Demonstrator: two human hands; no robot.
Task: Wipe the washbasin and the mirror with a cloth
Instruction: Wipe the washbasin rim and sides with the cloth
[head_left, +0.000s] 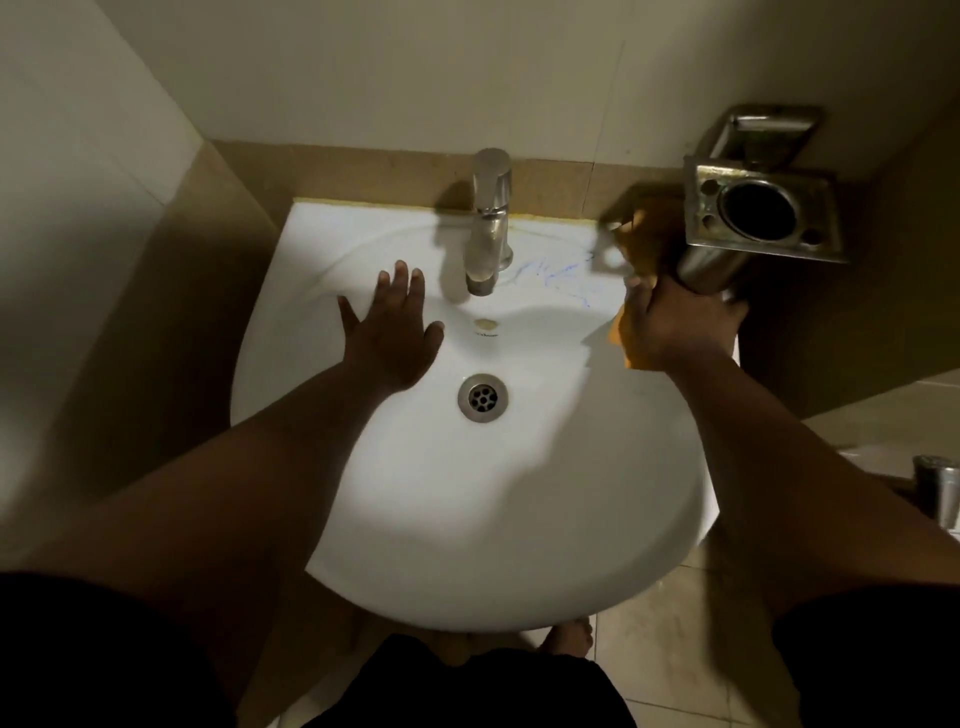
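A white washbasin (467, 493) fills the middle of the view, with a metal drain (482, 398) in its bowl. Blue scribbles (556, 275) mark the basin's back right deck. My left hand (390, 332) lies flat with spread fingers on the basin, left of the tap. My right hand (675, 327) grips an orange cloth (644, 249) at the basin's right rear edge, under the metal holder. The mirror is out of view.
A steel tap (488, 218) stands at the basin's back centre. A metal tumbler holder with a soap dish (758, 208) juts from the wall at the right. Another metal cup (937, 491) sits low at the far right. Tiled walls close in left and behind.
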